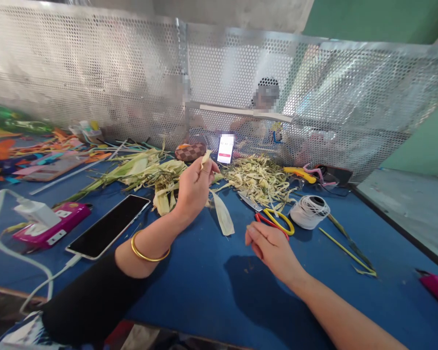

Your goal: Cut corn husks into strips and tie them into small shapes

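Note:
My left hand (193, 189) is raised over the middle of the blue table, its thumb and fingers pinched on a pale corn husk strip (206, 158) whose tip sticks up. Just below and right of it is another pale corn husk piece (223, 215); whether it joins the held strip I cannot tell. My right hand (273, 248) is lower and to the right, fingers curled together; anything between the fingertips is hidden. Close behind it are scissors (283, 221) with yellow and red handles. A heap of shredded husk (259, 177) lies behind the scissors.
Whole husks (142, 170) lie left of centre. A charging phone (109, 227) and a magenta power strip (56, 226) are at the left. On the right are a white string spool (309, 212) and thin stalks (346, 250). A lit phone (225, 148) leans against the perforated metal screen (237, 63).

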The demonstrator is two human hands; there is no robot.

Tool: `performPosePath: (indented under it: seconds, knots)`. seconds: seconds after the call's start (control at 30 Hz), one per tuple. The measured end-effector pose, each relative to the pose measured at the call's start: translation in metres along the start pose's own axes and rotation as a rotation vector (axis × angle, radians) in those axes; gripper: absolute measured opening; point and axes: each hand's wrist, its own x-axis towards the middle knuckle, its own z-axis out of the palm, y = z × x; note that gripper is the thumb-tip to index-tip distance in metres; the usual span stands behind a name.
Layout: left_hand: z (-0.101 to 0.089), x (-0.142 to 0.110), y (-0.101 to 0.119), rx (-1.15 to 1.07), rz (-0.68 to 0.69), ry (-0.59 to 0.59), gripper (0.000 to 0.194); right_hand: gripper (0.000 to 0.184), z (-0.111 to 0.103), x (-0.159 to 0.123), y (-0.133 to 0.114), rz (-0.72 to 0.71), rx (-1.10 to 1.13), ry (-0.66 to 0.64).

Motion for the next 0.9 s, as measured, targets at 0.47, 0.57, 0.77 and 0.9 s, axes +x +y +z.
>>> performPosePath:
  seconds: [0.47,0.57,0.77,0.9]
  knots:
    - [0.001,0.000,-0.041,1.282,0.566,-0.871,0.025,0.022,-0.060,0.043,0.036,-0.221,-0.568,0.122]
    - [0.004,-0.001,-0.048,1.173,0.518,-0.861,0.020,0.034,-0.069,0.050,0.044,-0.205,-0.623,0.288]
    - [0.010,-0.005,-0.028,0.452,0.164,-0.408,0.014,0.062,-0.069,0.046,0.033,-0.344,-0.745,0.608]
    - [0.018,-0.019,-0.003,-0.148,-0.301,-0.301,0.018,0.044,-0.050,0.031,0.013,-0.337,-0.345,0.487]
